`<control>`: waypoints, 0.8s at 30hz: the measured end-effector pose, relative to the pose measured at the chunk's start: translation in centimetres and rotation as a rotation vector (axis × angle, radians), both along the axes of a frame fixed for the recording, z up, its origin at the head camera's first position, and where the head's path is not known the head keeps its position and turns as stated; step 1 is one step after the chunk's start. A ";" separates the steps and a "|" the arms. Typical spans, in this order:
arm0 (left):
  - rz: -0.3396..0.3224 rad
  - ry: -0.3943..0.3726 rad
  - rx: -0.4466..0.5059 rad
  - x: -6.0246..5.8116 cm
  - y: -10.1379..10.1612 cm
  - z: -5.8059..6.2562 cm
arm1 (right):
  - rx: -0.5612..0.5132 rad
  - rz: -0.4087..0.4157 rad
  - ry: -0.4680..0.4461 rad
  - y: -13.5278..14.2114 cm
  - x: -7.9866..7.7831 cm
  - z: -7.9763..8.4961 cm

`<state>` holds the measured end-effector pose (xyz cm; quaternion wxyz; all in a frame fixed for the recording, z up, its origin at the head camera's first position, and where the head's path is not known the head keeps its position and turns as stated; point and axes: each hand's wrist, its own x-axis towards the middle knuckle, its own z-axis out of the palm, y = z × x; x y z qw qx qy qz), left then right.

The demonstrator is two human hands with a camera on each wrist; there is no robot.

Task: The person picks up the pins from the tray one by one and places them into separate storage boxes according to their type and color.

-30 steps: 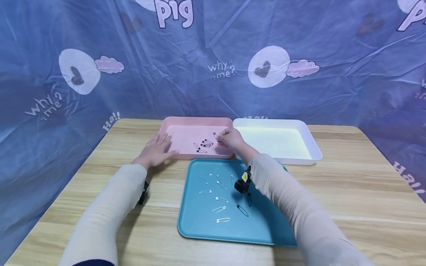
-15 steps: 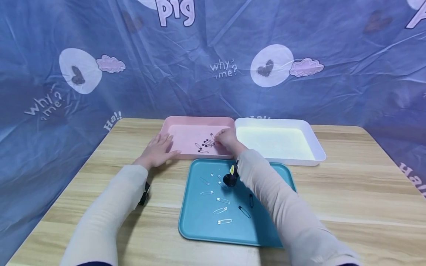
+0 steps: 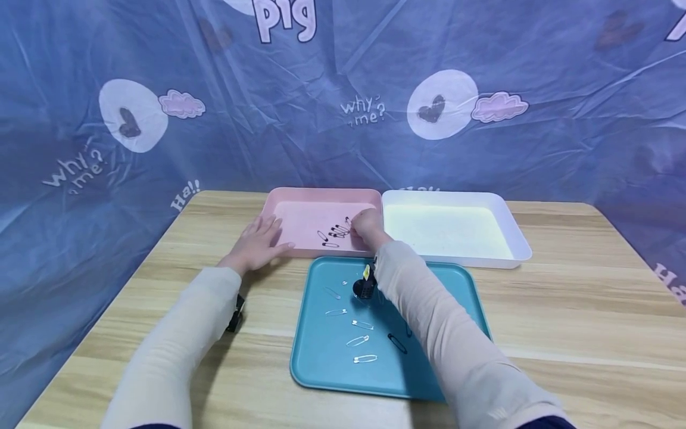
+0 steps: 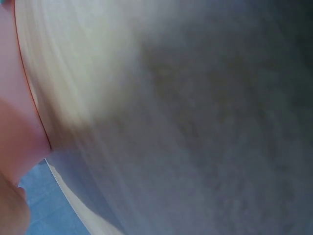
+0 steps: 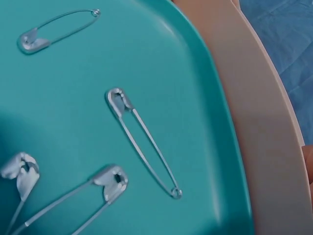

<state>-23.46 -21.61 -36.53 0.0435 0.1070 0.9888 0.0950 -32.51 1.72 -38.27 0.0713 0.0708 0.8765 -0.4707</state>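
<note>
My right hand (image 3: 368, 229) reaches into the right side of the pink tray (image 3: 321, 208). Its curled fingers appear to pinch a black safety pin (image 3: 348, 221), though the fingertips are mostly hidden. Just left of them, several black safety pins (image 3: 337, 231) lie on the pink tray's floor. Fingers spread, my left hand (image 3: 256, 244) rests at the pink tray's left edge. Silver safety pins (image 3: 365, 358) lie scattered on the teal tray (image 3: 327, 381), along with a black safety pin (image 3: 397, 343). The right wrist view shows silver safety pins (image 5: 144, 142) up close.
A white tray (image 3: 506, 223) touches the pink tray's right side. The teal tray sits in front of both, partly under my right forearm (image 3: 429, 310). Wood tabletop (image 3: 579, 310) surrounds them, and a blue printed cloth (image 3: 268, 119) hangs behind.
My right hand has moved slightly left and down within the pink tray, the black safety pin shifting with it. The left hand stays at the tray's edge. The view has drifted slightly.
</note>
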 end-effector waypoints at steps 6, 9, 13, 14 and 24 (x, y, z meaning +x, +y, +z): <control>-0.002 -0.001 -0.006 0.0 0.1 0.0 | 0.042 0.016 -0.011 0.1 0.0 0.2; 0.005 -0.004 -0.015 0.0 0.1 -0.1 | 0.061 0.032 -0.032 0.1 -0.1 0.2; 0.007 -0.012 -0.011 0.0 0.1 -0.2 | 0.047 0.031 -0.072 0.1 -0.3 0.1; 0.005 -0.012 -0.010 0.0 0.1 -0.2 | 0.031 0.030 -0.081 0.0 -0.3 0.0; 0.002 -0.024 -0.017 -0.1 -0.1 -0.1 | -0.111 0.129 -0.101 0.7 1.1 1.8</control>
